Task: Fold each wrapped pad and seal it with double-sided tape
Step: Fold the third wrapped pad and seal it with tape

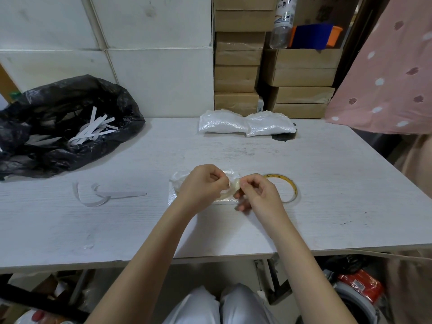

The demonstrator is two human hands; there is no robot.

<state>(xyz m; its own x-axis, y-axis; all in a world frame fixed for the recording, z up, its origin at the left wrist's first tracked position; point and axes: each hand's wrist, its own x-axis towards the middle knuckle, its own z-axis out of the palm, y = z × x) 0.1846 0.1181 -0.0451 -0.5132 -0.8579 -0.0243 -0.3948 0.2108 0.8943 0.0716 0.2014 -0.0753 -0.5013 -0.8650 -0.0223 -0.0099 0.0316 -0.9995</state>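
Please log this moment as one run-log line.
left hand: pinches tape strip | right hand: pinches strip | wrapped pad: beneath hands | tape roll: on table

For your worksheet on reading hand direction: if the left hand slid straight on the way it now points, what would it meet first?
The left hand points rightward, fingers curled on the tape strip. It would probably first meet the right hand, pinching the strip's other end just beyond; depth is hard to judge.

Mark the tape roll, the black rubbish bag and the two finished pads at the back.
tape roll [295,188], head view, right side of the ring.
black rubbish bag [112,101], head view, upper right plastic.
finished pads [224,123], head view, left pad's wrapper.
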